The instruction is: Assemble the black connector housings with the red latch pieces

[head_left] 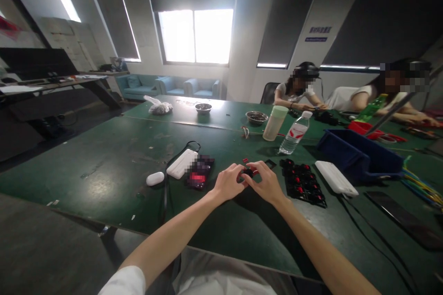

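Note:
Both hands meet over the green table, around a small black part (pixel 248 173) with a bit of red at its side. My left hand (pixel 230 181) has its fingers closed on the part's left side. My right hand (pixel 266 182) pinches it from the right, thumb and fingertips bent round it. Just beyond the fingertips lies a small red piece (pixel 245 160), and a flat black piece (pixel 270 164) is behind my right hand. Rows of black parts with red centres (pixel 304 181) lie to the right of my right hand.
On the green table (pixel 114 161), a phone (pixel 200 173), white power bank (pixel 182 164) and earbud case (pixel 155 179) lie left. A water bottle (pixel 295 133), green-lidded bottle (pixel 275 123), blue bin (pixel 360 154) and second power bank (pixel 335 178) stand or lie right. Two people sit across.

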Tool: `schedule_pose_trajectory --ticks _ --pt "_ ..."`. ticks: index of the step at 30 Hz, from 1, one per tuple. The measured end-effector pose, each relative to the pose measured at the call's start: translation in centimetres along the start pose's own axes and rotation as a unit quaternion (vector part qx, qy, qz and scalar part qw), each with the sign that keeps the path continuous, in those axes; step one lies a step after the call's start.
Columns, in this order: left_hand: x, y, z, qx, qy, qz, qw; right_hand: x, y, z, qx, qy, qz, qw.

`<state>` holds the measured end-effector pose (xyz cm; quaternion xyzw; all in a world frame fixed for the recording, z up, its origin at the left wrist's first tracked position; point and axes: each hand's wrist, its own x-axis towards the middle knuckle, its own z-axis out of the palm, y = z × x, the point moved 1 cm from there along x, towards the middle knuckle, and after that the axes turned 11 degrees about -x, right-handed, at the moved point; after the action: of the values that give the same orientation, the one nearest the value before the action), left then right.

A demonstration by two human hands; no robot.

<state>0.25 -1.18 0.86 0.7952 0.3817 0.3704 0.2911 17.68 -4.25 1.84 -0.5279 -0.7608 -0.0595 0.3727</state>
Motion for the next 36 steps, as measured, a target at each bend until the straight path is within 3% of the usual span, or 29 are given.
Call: schedule_pose_trajectory --ticks 4,8,15,21,27,31,36 --pt "0.0 -0.2 -0.1 0.021 -0.008 -0.004 1.0 0.1 1.0 -0.4 -0.006 -0.022 -0.008 1.0" --pt "0.2 -0.5 -0.3 -0.002 0.002 -0.005 1.0 0.5 3.3 -0.4 -0.095 -0.007 0.064 0.993" --pt "0.5 -0.7 0.0 -0.062 0.019 -0.032 0.997 0.1 6.4 -0.3 -0.262 -0.105 0.116 0.952" --pt "0.8 -0.9 0.0 -0.116 0.03 -0.066 0.991 -0.5 5.4 0.1 -0.257 -0.13 0.101 0.952" --pt "1.2 -1.1 -0.4 -0.138 0.058 -0.055 0.987 -0.1 3.0 0.0 -0.149 -0.121 0.066 0.979" --pt "1.4 -1.6 -0.8 -0.166 0.074 -0.071 0.981 0.2 4.2 -0.8 -0.154 -0.113 0.034 0.981" --pt "1.5 -2.1 -0.9 -0.175 0.073 -0.084 0.978 -0.7 5.9 -0.9 -0.155 -0.177 0.002 0.972"
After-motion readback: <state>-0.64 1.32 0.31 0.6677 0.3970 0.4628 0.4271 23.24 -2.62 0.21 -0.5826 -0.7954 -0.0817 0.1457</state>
